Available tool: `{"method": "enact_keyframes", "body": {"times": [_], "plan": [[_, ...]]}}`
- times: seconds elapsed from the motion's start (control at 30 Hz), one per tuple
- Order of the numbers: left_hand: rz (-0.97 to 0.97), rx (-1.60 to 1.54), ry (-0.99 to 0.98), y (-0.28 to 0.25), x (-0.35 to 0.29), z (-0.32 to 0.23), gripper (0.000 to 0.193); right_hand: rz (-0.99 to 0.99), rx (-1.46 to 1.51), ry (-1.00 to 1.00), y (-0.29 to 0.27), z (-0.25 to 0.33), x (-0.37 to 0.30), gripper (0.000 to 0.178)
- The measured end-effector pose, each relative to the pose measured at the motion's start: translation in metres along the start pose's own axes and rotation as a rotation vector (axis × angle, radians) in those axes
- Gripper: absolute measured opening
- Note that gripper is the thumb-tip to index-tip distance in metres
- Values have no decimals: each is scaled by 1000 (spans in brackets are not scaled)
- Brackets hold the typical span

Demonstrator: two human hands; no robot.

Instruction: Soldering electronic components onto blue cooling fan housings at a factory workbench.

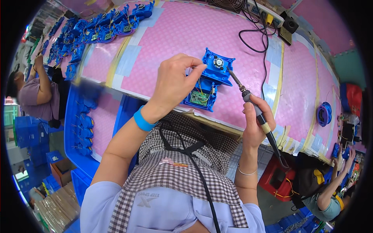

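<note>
Head: blue housing (214,79) by table edge (227,122), room beyond

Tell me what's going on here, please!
A person is working on an open blue casing on the pink table. Their right hand holds a soldering iron, its tip near the casing's round metal part. Their left hand is at the casing's other side; what it pinches is unclear. More blue casings sit at the upper left.

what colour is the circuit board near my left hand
The circuit board is green; the head view shows it.
</note>
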State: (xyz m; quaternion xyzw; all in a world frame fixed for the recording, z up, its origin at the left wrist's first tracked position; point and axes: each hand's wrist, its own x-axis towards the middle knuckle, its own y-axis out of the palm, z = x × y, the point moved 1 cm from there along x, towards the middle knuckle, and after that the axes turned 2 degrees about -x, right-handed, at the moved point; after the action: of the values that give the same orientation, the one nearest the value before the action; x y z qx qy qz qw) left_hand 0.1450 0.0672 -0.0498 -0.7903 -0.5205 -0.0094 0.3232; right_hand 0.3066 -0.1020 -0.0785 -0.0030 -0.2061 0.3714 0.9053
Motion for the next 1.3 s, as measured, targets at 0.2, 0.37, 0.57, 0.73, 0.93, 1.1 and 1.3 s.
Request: {"method": "enact_keyframes", "body": {"times": [0.2, 0.37, 0.57, 0.73, 0.93, 1.1, 1.3], "plan": [[63, -173, -87, 24, 11, 6, 14, -32, -30, 20, 1, -1, 4, 15], [102, 49, 73, 25, 12, 10, 14, 15, -39, 27, 12, -5, 9, 15], [145, 114, 71, 29, 14, 13, 11, 31, -64, -6, 20, -7, 13, 16], [148, 125, 84, 29, 14, 14, 10, 68, -106, -29, 20, -5, 17, 17], [152, 140, 85, 28, 14, 13, 10, 69, -93, -75, 17, 1, 18, 16], [163, 145, 90, 28, 14, 13, 12, -18, -34, 0, 5, 2, 12, 16], [176, 158, 106, 28, 16, 14, 12, -47, -106, -64, -7, -6, 5, 19]]}}
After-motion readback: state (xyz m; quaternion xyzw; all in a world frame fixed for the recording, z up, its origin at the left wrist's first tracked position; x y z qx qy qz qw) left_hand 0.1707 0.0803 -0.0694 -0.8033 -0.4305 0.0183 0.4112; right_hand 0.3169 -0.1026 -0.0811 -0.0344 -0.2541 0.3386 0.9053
